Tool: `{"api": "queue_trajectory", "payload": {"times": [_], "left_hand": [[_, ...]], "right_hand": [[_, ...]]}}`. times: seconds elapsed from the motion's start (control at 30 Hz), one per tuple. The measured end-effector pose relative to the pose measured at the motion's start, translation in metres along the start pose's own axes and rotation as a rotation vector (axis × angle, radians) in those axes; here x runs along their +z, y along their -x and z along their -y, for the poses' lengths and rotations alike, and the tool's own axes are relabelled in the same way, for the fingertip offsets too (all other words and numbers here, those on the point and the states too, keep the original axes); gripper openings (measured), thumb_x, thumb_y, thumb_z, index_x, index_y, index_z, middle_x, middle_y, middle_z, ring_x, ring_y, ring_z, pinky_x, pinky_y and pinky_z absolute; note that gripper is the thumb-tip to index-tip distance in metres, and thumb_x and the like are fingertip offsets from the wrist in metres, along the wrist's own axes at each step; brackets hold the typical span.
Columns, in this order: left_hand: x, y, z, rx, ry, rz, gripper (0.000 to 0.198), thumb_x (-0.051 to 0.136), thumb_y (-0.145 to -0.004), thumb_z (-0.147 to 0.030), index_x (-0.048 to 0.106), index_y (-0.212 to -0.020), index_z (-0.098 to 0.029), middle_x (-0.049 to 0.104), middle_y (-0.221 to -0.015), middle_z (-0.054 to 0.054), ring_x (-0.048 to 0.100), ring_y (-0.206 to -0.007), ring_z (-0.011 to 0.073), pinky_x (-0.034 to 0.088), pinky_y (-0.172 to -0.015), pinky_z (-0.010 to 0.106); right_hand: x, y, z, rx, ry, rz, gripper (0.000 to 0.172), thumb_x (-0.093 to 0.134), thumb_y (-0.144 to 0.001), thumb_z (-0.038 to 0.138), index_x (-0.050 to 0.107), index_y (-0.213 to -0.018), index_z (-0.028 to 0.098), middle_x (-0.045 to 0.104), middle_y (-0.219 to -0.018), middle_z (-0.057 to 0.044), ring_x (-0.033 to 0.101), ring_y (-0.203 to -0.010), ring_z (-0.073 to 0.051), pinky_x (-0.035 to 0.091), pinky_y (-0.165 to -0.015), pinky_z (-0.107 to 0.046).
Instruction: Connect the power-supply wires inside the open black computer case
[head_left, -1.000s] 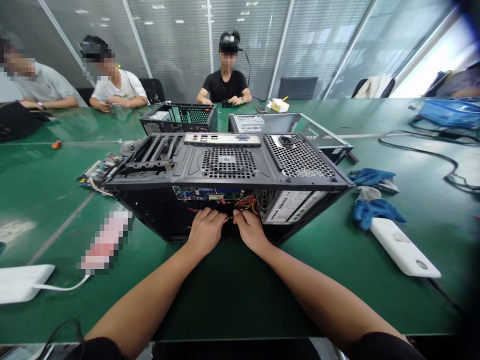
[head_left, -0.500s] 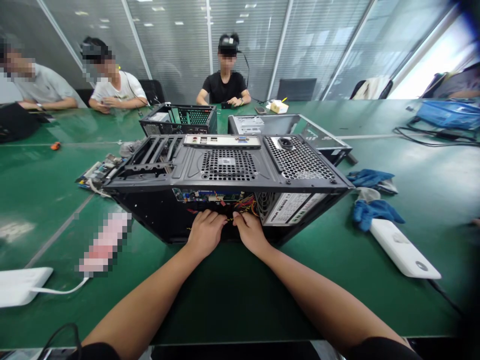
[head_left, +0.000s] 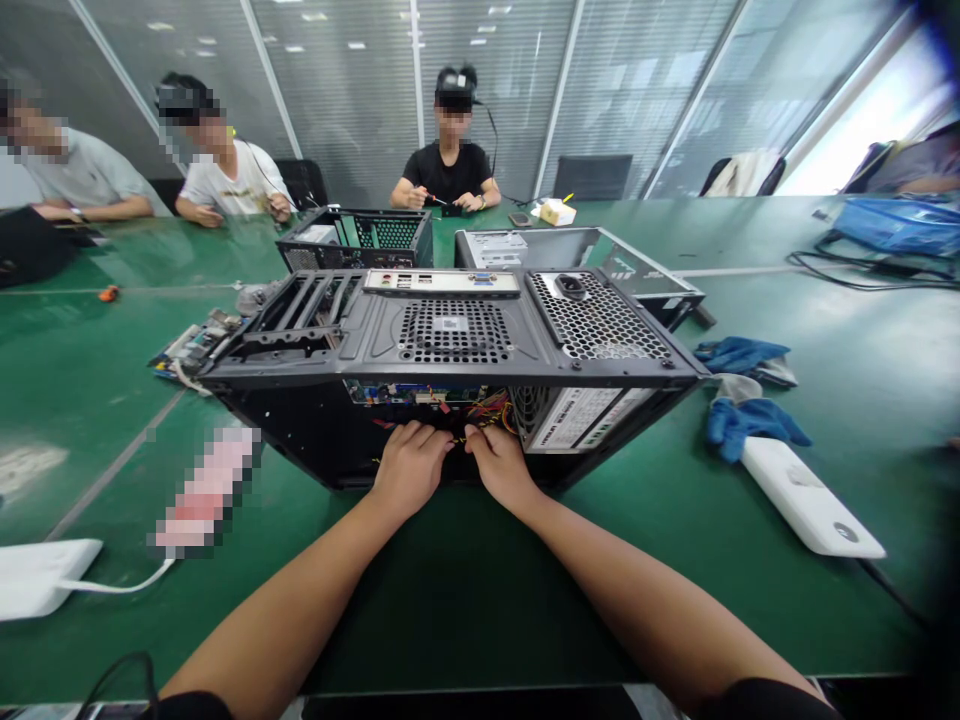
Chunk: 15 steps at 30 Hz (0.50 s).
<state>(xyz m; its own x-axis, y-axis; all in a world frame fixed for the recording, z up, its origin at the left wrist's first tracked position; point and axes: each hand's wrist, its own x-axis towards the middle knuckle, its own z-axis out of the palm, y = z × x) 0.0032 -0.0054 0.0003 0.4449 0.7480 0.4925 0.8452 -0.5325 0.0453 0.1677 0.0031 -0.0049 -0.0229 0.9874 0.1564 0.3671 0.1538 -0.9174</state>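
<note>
A black desktop computer case (head_left: pixel 450 335) lies on its side on the green table (head_left: pixel 480 580), its open side facing me. Both hands reach into that opening, side by side. My left hand (head_left: pixel 409 462) has its fingers curled in over the case's lower edge. My right hand (head_left: pixel 501 462) sits next to it, fingers at a bundle of red, yellow and black wires (head_left: pixel 491 408). The fingertips are hidden inside the case, so what they grip does not show. A power supply with a white label (head_left: pixel 574 412) sits inside to the right.
A second black case (head_left: pixel 358 238) and a grey open case (head_left: pixel 577 255) stand behind. A circuit board (head_left: pixel 196 343) lies left, blue gloves (head_left: pixel 746 400) and a white device (head_left: pixel 810 498) right, another white device with cable (head_left: pixel 37 578) near left. Three people sit across the table.
My hands stay in the same place inside the case with only slight finger movement. The view has shifted a little. The person on the far left side has raised a hand.
</note>
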Motion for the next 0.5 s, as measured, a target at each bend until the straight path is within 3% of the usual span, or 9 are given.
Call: {"api": "queue_trajectory", "payload": {"times": [0.5], "left_hand": [[0.0007,0.0007,0.0015,-0.004,0.036,-0.019,0.021,0.047,-0.095,-0.024,0.065,-0.088,-0.018,0.062,-0.074,0.005,0.052,-0.076,0.0203,0.039,-0.069,0.034]], "right_hand": [[-0.0004,0.0002,0.0014,-0.008,0.003,-0.006,0.037,0.044,-0.088,0.044,0.056,-0.062,0.022,0.056,-0.058,0.000,0.055,-0.063,-0.017,0.041,-0.064,-0.028]]}}
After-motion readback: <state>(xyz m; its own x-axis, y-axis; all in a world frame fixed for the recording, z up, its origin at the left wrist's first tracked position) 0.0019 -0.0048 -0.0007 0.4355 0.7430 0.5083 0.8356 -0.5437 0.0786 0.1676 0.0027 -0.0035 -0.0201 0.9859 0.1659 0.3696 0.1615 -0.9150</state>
